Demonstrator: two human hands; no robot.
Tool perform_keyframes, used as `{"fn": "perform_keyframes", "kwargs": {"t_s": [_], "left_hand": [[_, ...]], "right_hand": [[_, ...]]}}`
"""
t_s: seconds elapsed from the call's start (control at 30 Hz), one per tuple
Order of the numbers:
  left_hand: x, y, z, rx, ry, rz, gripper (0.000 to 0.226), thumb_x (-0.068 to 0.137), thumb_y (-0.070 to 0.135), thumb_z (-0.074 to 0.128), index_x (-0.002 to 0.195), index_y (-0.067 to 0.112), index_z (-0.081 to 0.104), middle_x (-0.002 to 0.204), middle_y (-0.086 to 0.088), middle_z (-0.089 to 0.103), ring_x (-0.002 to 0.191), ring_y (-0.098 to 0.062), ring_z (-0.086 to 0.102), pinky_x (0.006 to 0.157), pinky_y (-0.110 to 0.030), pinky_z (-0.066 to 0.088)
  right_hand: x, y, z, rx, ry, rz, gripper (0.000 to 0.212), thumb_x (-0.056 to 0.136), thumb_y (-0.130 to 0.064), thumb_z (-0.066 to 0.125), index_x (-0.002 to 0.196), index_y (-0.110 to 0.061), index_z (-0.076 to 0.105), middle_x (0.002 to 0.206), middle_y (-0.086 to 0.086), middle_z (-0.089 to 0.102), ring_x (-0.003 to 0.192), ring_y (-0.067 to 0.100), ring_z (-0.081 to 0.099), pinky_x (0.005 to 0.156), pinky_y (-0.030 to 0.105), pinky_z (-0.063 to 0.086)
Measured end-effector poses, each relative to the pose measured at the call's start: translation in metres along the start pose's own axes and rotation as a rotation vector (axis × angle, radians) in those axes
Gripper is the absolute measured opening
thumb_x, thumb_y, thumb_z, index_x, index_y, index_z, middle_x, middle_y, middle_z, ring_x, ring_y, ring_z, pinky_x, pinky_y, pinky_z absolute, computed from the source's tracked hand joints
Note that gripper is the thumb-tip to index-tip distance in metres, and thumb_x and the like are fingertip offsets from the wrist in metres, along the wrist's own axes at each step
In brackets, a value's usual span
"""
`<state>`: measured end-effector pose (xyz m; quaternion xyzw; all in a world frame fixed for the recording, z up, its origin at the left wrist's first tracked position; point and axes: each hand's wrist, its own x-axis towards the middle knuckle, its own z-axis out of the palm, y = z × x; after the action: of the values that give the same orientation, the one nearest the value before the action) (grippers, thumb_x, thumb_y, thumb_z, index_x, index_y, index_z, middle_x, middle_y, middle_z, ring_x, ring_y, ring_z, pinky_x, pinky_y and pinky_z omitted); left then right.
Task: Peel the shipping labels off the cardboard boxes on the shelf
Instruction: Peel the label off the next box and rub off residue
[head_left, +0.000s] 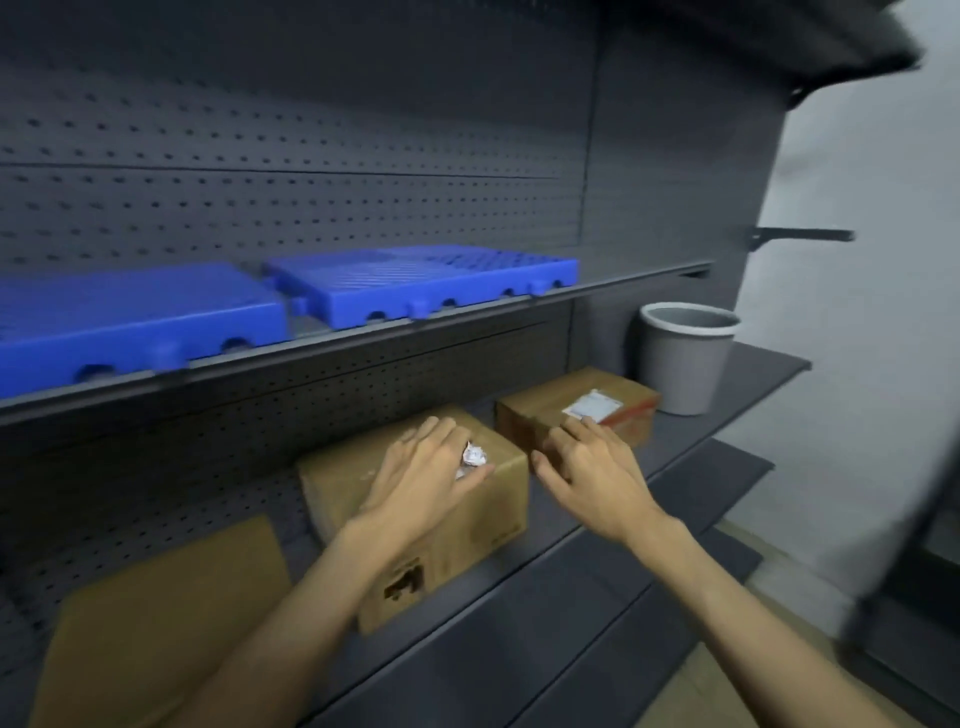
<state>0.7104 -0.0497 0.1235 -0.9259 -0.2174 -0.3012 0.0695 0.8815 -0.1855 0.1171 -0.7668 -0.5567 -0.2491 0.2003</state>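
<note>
Three cardboard boxes stand on a dark shelf (597, 597). On top of the middle box (467, 530) rests my left hand (423, 470), its fingers curled around a crumpled white label (474, 457). The right box (540, 415) carries a flat white shipping label (592, 405) with a red strip beside it. My right hand (592, 470) hovers with spread fingers at that box's near edge, fingertips just short of the label, holding nothing. The left box (156, 623) shows a plain brown face.
A grey bin (685, 358) stands on the shelf right of the boxes. Two blue plastic grids (415, 286) lie on the shelf above. Dark pegboard (311, 208) backs the unit. A white wall is at the right, and lower shelves project below.
</note>
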Motion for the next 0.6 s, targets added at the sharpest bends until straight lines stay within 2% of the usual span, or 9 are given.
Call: {"fn": "perform_keyframes", "kwargs": {"t_s": [0.1,0.27,0.43,0.6], "left_hand": [[0.052,0.058,0.021,-0.025,0.036,0.090,0.039,0.086,0.054,0.056,0.098,0.017,0.063,0.092,0.003,0.060,0.093,-0.018,0.057,0.075,-0.033,0.046],[0.125,0.158,0.053,-0.107,0.074,0.200,0.046,0.083,0.056,0.042,0.098,0.018,0.062,0.090,0.002,0.059,0.092,-0.019,0.056,0.073,-0.035,0.048],[0.180,0.232,0.090,-0.228,0.113,0.251,0.032,0.085,0.042,0.062,0.101,0.015,0.062,0.093,0.000,0.057,0.094,-0.022,0.054,0.072,-0.038,0.048],[0.226,0.274,0.126,-0.213,0.091,0.262,0.044,0.089,0.038,0.061,0.123,0.010,0.058,0.103,-0.004,0.056,0.102,-0.023,0.051,0.079,-0.040,0.049]], "right_hand": [[-0.008,0.068,-0.022,-0.045,0.026,0.081,0.037,0.090,-0.045,0.037,0.082,-0.017,0.061,0.083,-0.001,0.057,0.085,0.023,0.054,0.074,0.036,0.045],[-0.024,0.179,-0.049,-0.107,0.079,0.179,0.030,0.093,-0.041,0.044,0.082,-0.016,0.059,0.083,0.000,0.056,0.083,0.024,0.052,0.072,0.037,0.042],[-0.039,0.272,-0.064,-0.145,0.111,0.242,0.027,0.093,-0.036,0.050,0.081,-0.014,0.059,0.081,0.002,0.057,0.080,0.025,0.053,0.066,0.036,0.041],[-0.037,0.341,-0.062,-0.164,0.096,0.271,0.027,0.093,-0.036,0.051,0.079,-0.013,0.057,0.080,0.003,0.057,0.079,0.026,0.052,0.068,0.036,0.040]]}}
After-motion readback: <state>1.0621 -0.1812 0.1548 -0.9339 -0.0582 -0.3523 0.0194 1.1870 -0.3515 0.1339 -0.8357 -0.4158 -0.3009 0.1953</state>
